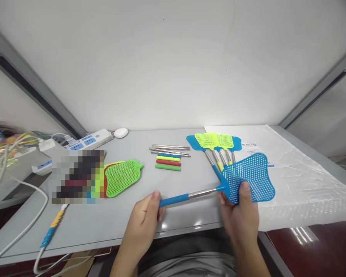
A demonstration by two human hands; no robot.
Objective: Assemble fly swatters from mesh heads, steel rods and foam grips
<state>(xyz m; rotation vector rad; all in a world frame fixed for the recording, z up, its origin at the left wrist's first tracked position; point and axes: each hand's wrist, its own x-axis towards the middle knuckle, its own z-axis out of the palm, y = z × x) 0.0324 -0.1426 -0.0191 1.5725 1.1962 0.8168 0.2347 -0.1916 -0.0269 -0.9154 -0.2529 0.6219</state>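
A blue fly swatter (202, 193) with a metal shaft spans both my hands above the table's front edge. My left hand (145, 217) is closed round the end of its blue handle. At the other end, my right hand (240, 215) grips the perforated blue head, thumb on top and fingers underneath, partly hidden. Behind it lie several yellow and blue swatters (213, 141), fanned out with their handles toward me. Mid-table are loose metal rods (170, 149) and a row of coloured handles (168, 162). Loose swatter heads, a green one (122, 179) on top, lie to the left.
A power strip (89, 140) and a white mouse-like object (121, 133) sit at the back left. White cables (31, 225) run down the left side. A white plastic bag (300, 173) covers the right of the grey table (109, 227). One left patch is pixelated.
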